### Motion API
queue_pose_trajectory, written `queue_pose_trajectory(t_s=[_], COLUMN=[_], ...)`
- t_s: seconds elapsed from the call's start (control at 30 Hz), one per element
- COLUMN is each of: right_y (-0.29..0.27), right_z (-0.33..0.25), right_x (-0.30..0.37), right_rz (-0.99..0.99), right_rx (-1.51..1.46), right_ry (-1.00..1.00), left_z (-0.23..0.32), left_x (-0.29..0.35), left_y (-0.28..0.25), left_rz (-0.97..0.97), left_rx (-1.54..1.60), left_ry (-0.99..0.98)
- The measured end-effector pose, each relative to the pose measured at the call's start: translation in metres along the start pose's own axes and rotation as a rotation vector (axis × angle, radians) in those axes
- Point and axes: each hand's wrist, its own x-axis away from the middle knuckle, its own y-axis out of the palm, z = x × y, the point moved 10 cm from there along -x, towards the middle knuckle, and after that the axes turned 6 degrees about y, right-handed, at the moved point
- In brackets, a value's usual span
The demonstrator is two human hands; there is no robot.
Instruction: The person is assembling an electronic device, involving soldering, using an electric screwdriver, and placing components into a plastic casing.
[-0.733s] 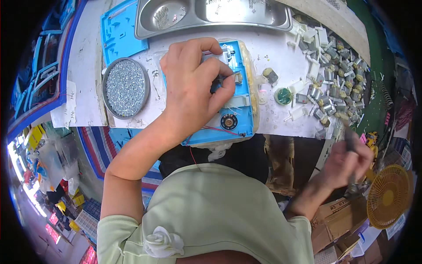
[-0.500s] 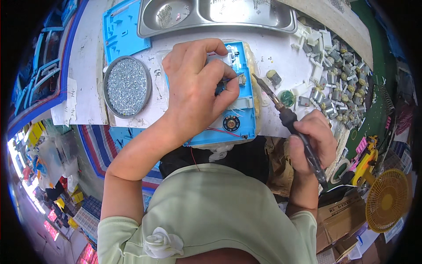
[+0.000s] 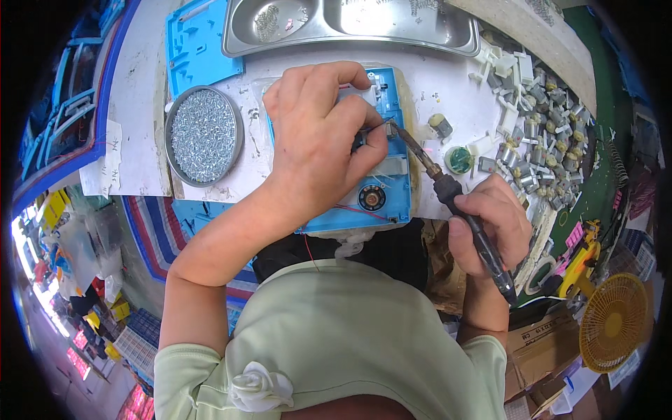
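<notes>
My right hand [image 3: 492,227] is closed around the dark handle of a soldering iron [image 3: 463,201]. The iron's tip is at a small metal motor [image 3: 390,131] set in an open blue plastic housing [image 3: 400,180]. Over the housing's left part, my left hand [image 3: 315,136] has thumb and index finger pinched beside the iron's tip; what they hold is hidden. A round black speaker [image 3: 372,198] sits in the housing's near part, with thin red wires beside it. A white plastic part [image 3: 373,91] shows near its far edge.
A grey bowl of small screws [image 3: 204,136] stands left of the housing, before another blue shell [image 3: 199,49]. A steel tray [image 3: 280,45] with springs lies at the far side. To the right are a green solder pot [image 3: 459,159] and a heap of small motors [image 3: 542,140].
My right hand has brought the soldering iron left, so its tip now reaches the motor beside my left fingers. The left hand keeps its pinch over the housing.
</notes>
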Motion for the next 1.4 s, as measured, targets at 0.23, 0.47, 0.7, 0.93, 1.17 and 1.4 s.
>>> queue_pose_trajectory(t_s=[0.23,0.47,0.7,0.93,1.17,1.4], right_y=[0.005,0.004,0.0,-0.003,-0.011,-0.013], right_z=[-0.007,-0.013,-0.012,-0.01,-0.009,-0.011], right_x=[-0.005,-0.006,-0.004,-0.003,-0.002,-0.002], right_rz=[-0.082,-0.09,-0.075,-0.06,-0.022,-0.047], right_rx=[0.111,0.168,0.16,0.151,0.152,0.134], right_ry=[-0.025,-0.053,-0.041,-0.037,-0.019,-0.006], left_z=[0.0,0.003,0.003,0.003,0.002,0.007], left_x=[0.001,0.001,0.001,0.001,0.004,0.001], left_y=[0.001,0.0,0.001,0.001,-0.001,-0.005], left_rz=[0.003,0.012,0.021,0.011,0.033,-0.051], left_rx=[-0.016,-0.025,-0.031,-0.033,-0.033,-0.003], left_ry=[-0.003,0.013,0.016,0.008,0.022,0.047])
